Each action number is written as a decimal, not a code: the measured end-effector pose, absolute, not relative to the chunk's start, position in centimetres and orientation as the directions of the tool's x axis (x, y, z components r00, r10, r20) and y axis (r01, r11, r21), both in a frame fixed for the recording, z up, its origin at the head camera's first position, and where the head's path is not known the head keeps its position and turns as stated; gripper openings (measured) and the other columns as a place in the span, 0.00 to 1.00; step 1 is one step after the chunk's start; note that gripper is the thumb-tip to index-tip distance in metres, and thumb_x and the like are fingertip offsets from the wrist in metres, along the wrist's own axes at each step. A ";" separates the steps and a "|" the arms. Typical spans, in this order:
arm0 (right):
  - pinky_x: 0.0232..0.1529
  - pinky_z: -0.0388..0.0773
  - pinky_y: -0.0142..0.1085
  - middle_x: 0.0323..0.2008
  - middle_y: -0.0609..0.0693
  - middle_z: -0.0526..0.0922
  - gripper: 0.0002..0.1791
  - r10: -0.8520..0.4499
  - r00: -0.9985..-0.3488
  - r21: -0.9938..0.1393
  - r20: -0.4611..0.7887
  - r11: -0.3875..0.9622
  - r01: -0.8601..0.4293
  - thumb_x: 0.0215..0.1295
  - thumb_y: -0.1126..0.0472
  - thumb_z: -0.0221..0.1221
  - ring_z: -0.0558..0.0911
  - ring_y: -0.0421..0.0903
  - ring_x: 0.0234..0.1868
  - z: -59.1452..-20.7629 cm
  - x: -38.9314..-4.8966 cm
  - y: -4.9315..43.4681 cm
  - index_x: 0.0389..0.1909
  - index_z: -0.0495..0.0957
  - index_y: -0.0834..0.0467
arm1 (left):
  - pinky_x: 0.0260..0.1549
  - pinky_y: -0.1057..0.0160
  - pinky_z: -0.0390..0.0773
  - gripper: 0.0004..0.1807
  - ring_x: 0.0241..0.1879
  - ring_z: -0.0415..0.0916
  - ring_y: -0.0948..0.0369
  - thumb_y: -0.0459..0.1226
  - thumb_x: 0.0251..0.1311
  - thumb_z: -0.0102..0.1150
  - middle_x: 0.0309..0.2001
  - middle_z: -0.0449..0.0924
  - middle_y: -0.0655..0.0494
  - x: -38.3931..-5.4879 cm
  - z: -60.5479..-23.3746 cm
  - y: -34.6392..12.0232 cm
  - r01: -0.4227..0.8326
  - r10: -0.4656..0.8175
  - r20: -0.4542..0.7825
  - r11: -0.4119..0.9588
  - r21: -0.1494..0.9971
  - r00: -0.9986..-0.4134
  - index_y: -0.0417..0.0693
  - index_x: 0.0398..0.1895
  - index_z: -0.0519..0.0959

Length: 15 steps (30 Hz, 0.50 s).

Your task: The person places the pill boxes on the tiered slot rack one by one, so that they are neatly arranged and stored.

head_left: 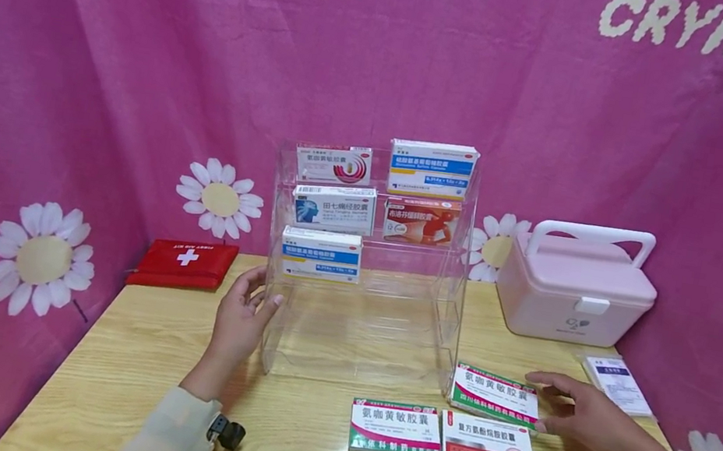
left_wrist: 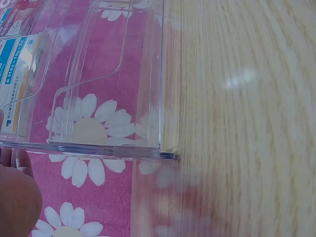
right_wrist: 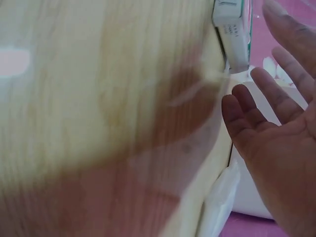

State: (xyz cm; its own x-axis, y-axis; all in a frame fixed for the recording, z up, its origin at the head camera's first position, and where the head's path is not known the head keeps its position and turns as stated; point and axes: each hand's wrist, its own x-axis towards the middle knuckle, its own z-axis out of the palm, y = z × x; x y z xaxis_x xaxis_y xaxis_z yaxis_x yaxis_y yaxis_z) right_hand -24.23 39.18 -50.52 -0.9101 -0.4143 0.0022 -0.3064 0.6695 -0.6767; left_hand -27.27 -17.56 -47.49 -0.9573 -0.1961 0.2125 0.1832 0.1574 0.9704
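Observation:
A clear plastic tiered rack [head_left: 354, 335] stands mid-table with medicine boxes on its tiers. My left hand [head_left: 243, 317] holds its left side panel, thumb on one face and fingers on the other; the left wrist view shows the fingertips [left_wrist: 17, 159] at the panel's edge. At the right, my right hand [head_left: 593, 420] is spread beside a green-and-white medicine box [head_left: 495, 394], thumb and fingers around its right end. The right wrist view shows these fingers [right_wrist: 274, 96] extended and apart. In front lie another green-and-white box [head_left: 396, 430] and a red-and-white box [head_left: 489, 448].
A pink handled case [head_left: 574, 291] stands at the back right, with a white-and-blue packet [head_left: 616, 384] before it. A red first aid pouch [head_left: 185, 265] lies at the back left. Pink curtain with flowers [head_left: 220, 199] hangs behind the table.

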 end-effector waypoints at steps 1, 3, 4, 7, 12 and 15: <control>0.60 0.80 0.26 0.70 0.65 0.80 0.41 -0.427 -0.904 -0.678 -0.014 0.669 -0.306 0.60 0.53 0.80 0.80 0.35 0.64 -50.6 -24.2 39.4 0.72 0.77 0.62 | 0.76 0.52 0.73 0.33 0.77 0.69 0.48 0.27 0.73 0.66 0.75 0.72 0.43 -27.3 -47.5 -17.5 0.178 -0.195 0.208 0.162 0.971 -0.958 0.41 0.78 0.68; 0.61 0.77 0.24 0.72 0.68 0.78 0.43 -0.446 -0.894 -0.691 -0.042 0.660 -0.297 0.60 0.52 0.79 0.79 0.34 0.65 -50.7 -24.2 39.5 0.74 0.76 0.62 | 0.76 0.51 0.73 0.33 0.78 0.69 0.48 0.27 0.73 0.66 0.75 0.72 0.43 -27.2 -47.5 -17.5 0.177 -0.193 0.207 0.163 0.971 -0.959 0.42 0.78 0.68; 0.61 0.76 0.23 0.72 0.69 0.77 0.43 -0.453 -0.890 -0.699 -0.053 0.653 -0.291 0.60 0.52 0.79 0.78 0.33 0.66 -50.7 -24.2 39.5 0.74 0.75 0.62 | 0.76 0.51 0.73 0.33 0.77 0.69 0.49 0.27 0.73 0.66 0.75 0.72 0.44 -27.2 -47.4 -17.5 0.173 -0.194 0.204 0.165 0.971 -0.960 0.42 0.78 0.68; 0.61 0.74 0.21 0.73 0.70 0.76 0.43 -0.465 -0.883 -0.714 -0.067 0.640 -0.283 0.61 0.52 0.79 0.76 0.29 0.66 -51.0 -24.2 39.5 0.75 0.75 0.62 | 0.76 0.51 0.73 0.33 0.77 0.70 0.49 0.27 0.73 0.66 0.75 0.72 0.44 -27.2 -47.5 -17.6 0.175 -0.198 0.206 0.163 0.971 -0.958 0.42 0.78 0.68; 0.62 0.74 0.22 0.72 0.65 0.79 0.40 -0.422 -0.904 -0.676 -0.062 0.685 -0.273 0.60 0.52 0.79 0.76 0.37 0.69 -51.5 -24.5 39.3 0.72 0.78 0.56 | 0.75 0.52 0.74 0.33 0.77 0.70 0.49 0.26 0.73 0.66 0.75 0.73 0.43 -27.3 -47.5 -17.6 0.179 -0.202 0.210 0.161 0.971 -0.957 0.42 0.78 0.68; 0.62 0.75 0.24 0.71 0.62 0.80 0.40 -0.380 -0.922 -0.633 -0.072 0.732 -0.252 0.60 0.52 0.79 0.78 0.53 0.72 -51.6 -24.8 39.1 0.73 0.78 0.54 | 0.75 0.52 0.74 0.33 0.77 0.69 0.49 0.26 0.73 0.66 0.75 0.72 0.43 -27.4 -47.6 -17.6 0.178 -0.201 0.209 0.161 0.971 -0.957 0.42 0.78 0.68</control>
